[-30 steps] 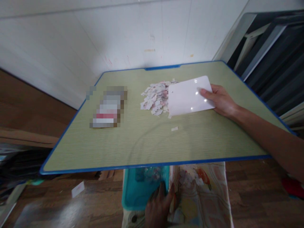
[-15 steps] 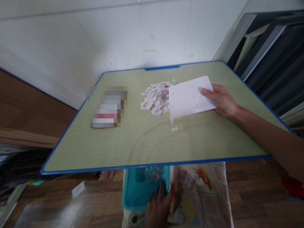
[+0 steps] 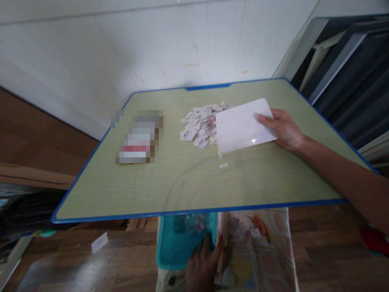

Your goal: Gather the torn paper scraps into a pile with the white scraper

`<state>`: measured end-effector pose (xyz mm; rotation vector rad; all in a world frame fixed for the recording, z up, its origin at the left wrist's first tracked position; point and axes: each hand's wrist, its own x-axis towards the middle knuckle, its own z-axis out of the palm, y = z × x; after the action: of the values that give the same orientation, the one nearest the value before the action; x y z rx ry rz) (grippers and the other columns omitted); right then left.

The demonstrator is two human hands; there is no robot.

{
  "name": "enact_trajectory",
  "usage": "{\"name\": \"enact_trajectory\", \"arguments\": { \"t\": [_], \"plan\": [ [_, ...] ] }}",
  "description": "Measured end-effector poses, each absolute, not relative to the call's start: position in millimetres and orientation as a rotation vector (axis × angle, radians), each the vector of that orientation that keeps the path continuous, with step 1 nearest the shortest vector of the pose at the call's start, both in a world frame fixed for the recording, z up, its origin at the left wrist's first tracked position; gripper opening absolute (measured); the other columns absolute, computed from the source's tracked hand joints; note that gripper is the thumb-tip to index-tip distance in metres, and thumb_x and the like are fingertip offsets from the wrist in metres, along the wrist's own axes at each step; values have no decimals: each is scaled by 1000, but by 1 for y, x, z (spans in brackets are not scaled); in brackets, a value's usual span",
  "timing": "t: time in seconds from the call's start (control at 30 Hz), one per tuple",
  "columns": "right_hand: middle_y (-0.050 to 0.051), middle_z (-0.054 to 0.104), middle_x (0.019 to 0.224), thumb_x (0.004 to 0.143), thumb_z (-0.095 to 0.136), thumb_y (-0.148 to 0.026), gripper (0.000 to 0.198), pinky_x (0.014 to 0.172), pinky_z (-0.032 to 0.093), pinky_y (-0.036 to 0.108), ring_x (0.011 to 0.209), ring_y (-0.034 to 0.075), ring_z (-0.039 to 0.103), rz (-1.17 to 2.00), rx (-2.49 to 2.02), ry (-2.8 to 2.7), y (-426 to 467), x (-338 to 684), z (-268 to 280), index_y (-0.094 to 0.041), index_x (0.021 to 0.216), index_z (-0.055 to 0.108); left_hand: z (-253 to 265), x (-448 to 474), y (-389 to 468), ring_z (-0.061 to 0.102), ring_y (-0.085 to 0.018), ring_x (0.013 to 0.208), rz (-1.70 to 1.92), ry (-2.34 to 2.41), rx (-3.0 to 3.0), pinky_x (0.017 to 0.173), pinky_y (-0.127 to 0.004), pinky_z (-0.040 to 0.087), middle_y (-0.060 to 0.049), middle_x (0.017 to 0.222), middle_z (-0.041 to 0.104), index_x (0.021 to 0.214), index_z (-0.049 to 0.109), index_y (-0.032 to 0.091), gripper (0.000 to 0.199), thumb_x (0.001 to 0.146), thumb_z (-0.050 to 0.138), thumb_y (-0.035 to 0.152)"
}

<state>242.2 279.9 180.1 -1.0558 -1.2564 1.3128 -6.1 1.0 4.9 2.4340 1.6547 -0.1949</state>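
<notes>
My right hand [image 3: 287, 127] is closed on a white rectangular card [image 3: 243, 125], thumb on top and the other fingers hidden beneath. The card is glossy, with a small hole near its left edge. It hovers over or rests on the right side of a heap of small paper scraps [image 3: 197, 125]; which of these I cannot tell. Below the table's front edge, my left hand [image 3: 200, 263] grips the right rim of a teal plastic tray [image 3: 172, 247], its fingers inside and thumb outside. Some scraps lie in the tray's far part, partly hidden by the table.
The green table [image 3: 121, 190] has a blue edge and stands against a white wall [image 3: 170, 44]. A blurred-out packet [image 3: 136, 140] lies on its left. One loose scrap [image 3: 224, 165] sits before the heap. A patterned cloth [image 3: 267, 259] with scraps on it lies below, above a wooden floor.
The near edge of the white card has dipped slightly, and a bright glint now shows on it. My left hand and the tray look unchanged.
</notes>
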Motion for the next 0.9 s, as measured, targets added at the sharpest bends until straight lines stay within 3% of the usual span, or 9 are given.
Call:
{"name": "enact_trajectory", "arguments": {
  "t": [0.13,0.23,0.37,0.5,0.6,0.9],
  "plan": [
    [-2,62,66,68,64,-29,16,45,39,18,51,8,52,1298,-1053,-1275,281,244,179,-17,78,65,6,-7,2,56,-29,90,-192,1643,2423,68,-34,50,-17,117,52,130,17,29,123,26,78,50],
    [-2,63,68,69,64,-29,15,46,39,18,52,8,53,1306,-1055,-1279,280,244,180,-18,79,65,8,-5,2,56,-26,91,-268,1668,2408,68,-33,50,-13,118,51,130,17,33,113,35,78,41],
    [-1,63,69,69,63,-29,15,48,39,19,54,8,53,1334,-1049,-1266,278,242,182,-18,79,64,13,-1,3,55,-26,92,-308,1716,2394,70,-33,49,-11,119,51,129,21,34,119,26,81,30],
    [-1,63,69,69,64,-29,15,48,39,19,53,9,52,1318,-1064,-1264,277,241,183,-17,78,64,15,0,3,55,-27,92,-221,1723,2398,70,-34,49,-13,117,52,129,24,31,123,21,82,33],
    [-1,63,69,69,64,-30,15,47,39,20,53,9,52,1308,-1069,-1273,277,242,183,-17,78,63,13,-1,2,55,-27,92,-247,1731,2393,70,-34,50,-13,118,51,129,22,33,116,28,81,32],
    [0,62,71,69,63,-33,18,48,40,21,53,9,53,1280,-1089,-1298,279,243,181,-20,81,63,4,-3,0,55,-28,93,-310,1705,2385,70,-34,50,-14,120,50,128,23,31,112,32,79,32]
  ]
}}
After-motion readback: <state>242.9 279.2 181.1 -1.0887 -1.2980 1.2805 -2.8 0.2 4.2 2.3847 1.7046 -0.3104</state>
